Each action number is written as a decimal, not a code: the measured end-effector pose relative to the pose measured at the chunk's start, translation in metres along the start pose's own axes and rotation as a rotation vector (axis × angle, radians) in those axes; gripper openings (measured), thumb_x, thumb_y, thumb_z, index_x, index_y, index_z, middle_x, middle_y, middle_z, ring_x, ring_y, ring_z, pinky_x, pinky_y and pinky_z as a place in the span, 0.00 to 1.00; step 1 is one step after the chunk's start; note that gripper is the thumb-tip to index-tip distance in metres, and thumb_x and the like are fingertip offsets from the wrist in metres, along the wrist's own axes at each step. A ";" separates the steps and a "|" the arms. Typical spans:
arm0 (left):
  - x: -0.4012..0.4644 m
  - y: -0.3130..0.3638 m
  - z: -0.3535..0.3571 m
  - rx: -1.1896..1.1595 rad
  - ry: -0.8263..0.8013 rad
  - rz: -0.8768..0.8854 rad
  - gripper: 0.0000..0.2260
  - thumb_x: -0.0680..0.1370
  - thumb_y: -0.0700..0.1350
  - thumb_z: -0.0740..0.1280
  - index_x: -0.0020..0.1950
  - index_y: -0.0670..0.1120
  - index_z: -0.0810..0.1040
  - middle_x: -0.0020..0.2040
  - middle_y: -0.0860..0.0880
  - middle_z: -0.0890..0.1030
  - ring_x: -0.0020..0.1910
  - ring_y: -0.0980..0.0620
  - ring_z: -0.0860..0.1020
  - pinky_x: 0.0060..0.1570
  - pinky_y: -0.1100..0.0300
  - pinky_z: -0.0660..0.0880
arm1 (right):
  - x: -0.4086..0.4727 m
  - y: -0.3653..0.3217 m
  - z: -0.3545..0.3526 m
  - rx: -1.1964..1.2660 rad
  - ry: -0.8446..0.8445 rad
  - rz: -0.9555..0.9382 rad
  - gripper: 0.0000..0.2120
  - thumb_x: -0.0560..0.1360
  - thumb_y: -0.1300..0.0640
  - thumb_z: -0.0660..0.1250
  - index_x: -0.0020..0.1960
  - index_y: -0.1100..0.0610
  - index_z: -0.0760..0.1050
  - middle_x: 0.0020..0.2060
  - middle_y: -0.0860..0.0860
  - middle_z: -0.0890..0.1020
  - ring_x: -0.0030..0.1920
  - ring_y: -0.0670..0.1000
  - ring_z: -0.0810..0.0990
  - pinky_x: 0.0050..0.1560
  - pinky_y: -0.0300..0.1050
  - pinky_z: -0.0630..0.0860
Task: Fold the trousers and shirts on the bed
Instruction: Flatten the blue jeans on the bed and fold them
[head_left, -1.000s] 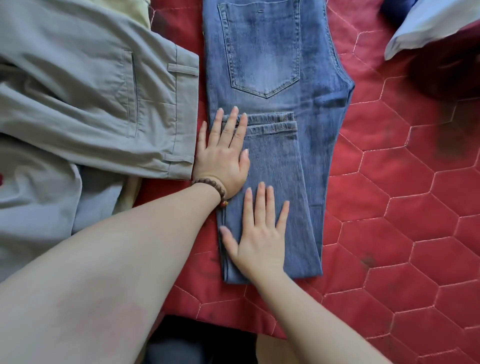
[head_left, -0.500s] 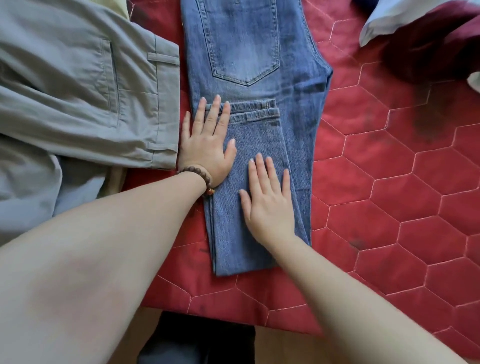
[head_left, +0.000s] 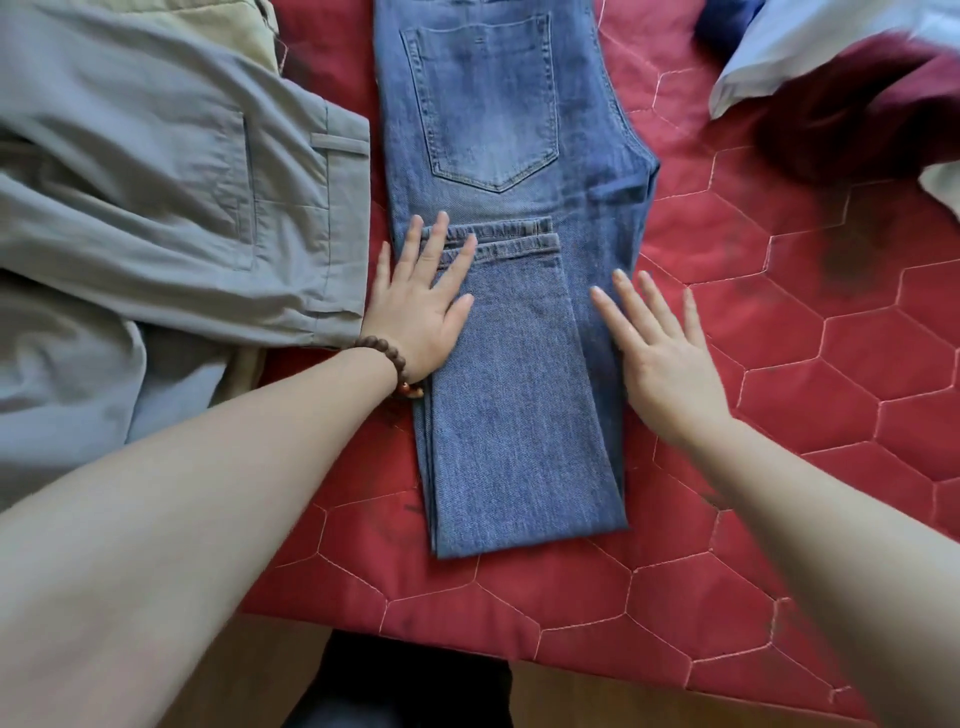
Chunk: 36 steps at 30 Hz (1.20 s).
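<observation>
Blue jeans lie lengthwise on the red quilted bed, their legs folded back so the hems sit just below the back pocket. My left hand, with a bead bracelet on the wrist, presses flat on the left edge of the folded legs near the hems. My right hand lies flat with straight, spread fingers at the jeans' right edge, partly on the quilt. Grey trousers lie spread out to the left of the jeans.
A beige garment peeks out above the grey trousers. At the top right lie a light blue cloth and a dark red garment. The bed's near edge runs below the jeans, with wooden floor beyond.
My right hand slid from the middle of the folded legs rightward to the jeans' right edge. My left hand stays pressed near the hems.
</observation>
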<state>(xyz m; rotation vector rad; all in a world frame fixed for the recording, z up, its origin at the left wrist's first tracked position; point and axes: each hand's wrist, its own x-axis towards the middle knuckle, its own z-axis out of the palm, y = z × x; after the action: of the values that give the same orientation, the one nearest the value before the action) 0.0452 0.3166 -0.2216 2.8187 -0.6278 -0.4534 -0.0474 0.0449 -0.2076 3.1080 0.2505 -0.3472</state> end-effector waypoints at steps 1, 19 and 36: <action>-0.004 -0.004 -0.004 -0.043 -0.017 0.047 0.26 0.82 0.48 0.56 0.79 0.52 0.53 0.80 0.45 0.46 0.78 0.44 0.42 0.74 0.44 0.43 | -0.009 0.010 -0.003 -0.023 -0.025 0.028 0.35 0.74 0.63 0.52 0.79 0.48 0.47 0.78 0.51 0.55 0.78 0.54 0.51 0.75 0.62 0.47; -0.035 -0.023 -0.025 0.036 -0.160 0.430 0.36 0.69 0.38 0.71 0.76 0.46 0.64 0.77 0.42 0.58 0.77 0.42 0.54 0.76 0.49 0.49 | 0.036 -0.008 -0.040 -0.004 -0.296 -0.419 0.42 0.72 0.71 0.54 0.77 0.39 0.50 0.78 0.46 0.48 0.78 0.51 0.44 0.76 0.55 0.38; -0.060 0.002 -0.041 -1.239 -0.375 -0.760 0.31 0.63 0.67 0.70 0.54 0.44 0.83 0.49 0.47 0.85 0.50 0.46 0.83 0.56 0.47 0.79 | 0.023 -0.030 -0.070 1.220 -0.529 0.734 0.18 0.70 0.40 0.72 0.49 0.53 0.80 0.42 0.48 0.86 0.40 0.46 0.85 0.40 0.40 0.80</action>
<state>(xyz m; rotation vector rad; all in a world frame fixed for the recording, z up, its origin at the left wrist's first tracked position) 0.0071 0.3471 -0.1686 1.6401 0.5808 -1.0357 -0.0144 0.0800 -0.1442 3.4402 -1.5944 -1.7276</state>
